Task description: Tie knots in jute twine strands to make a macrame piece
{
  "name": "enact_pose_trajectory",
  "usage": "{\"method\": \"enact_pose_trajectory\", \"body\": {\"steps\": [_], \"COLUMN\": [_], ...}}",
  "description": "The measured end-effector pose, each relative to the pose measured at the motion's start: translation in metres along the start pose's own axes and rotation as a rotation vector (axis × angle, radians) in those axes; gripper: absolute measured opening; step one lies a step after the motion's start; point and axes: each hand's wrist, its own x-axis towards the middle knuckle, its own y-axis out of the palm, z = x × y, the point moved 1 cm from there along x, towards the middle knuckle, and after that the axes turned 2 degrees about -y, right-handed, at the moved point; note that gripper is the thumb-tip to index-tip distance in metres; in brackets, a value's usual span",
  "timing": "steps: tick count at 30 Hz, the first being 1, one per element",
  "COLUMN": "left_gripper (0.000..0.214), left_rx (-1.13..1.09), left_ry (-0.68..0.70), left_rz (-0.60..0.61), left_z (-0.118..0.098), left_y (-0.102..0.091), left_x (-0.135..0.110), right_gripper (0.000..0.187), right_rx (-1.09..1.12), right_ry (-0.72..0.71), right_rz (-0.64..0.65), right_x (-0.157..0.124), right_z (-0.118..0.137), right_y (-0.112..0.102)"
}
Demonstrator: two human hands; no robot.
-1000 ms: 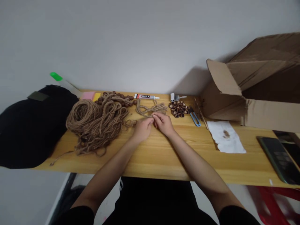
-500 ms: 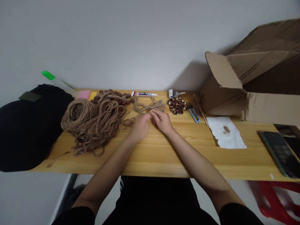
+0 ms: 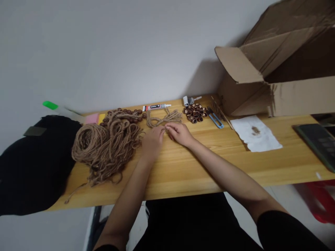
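My left hand (image 3: 152,142), a little blurred, has its fingers bent and closed, with the tips against those of my right hand (image 3: 180,133). The right thumb and forefinger are pinched together. Whatever sits between the fingertips is too small to make out. Just behind the fingers lies a looped piece of brown jute cord (image 3: 156,120) with a frayed, tassel-like end (image 3: 175,115). Left of my left hand is a big heap of jute cord (image 3: 110,153) with a wound coil (image 3: 87,142). A pile of cut brown shell rings (image 3: 194,113) lies beyond my right hand.
Along the wall lie a glue tube (image 3: 156,107), a small white-and-grey item (image 3: 186,101) and brown beads (image 3: 134,115). Blue thread snips (image 3: 216,120), white paper (image 3: 258,137) and a phone (image 3: 315,143) are to the right. An open cardboard box (image 3: 243,99) and a black bag-like bundle (image 3: 39,167) flank the table.
The camera view has tilted and turned, shifting the whole scene. Both hands stay fingertip to fingertip near the looped cord; my left hand has turned slightly and is blurred.
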Motion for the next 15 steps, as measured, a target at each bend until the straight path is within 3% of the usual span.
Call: {"method": "enact_pose_trajectory", "body": {"steps": [9, 15], "left_gripper": [0.025, 0.019], "left_rx": [0.019, -0.067], "left_ry": [0.048, 0.112], "left_rz": [-0.162, -0.257], "left_z": [0.0036, 0.0025], "left_y": [0.0031, -0.0012], "left_x": [-0.001, 0.0036], "right_gripper": [0.027, 0.027], "right_rx": [0.119, 0.117], "right_ry": [0.033, 0.01], "right_rz": [0.152, 0.185], "right_x": [0.0004, 0.0003], "right_z": [0.0003, 0.0018], "right_y": [-0.0047, -0.0065]}}
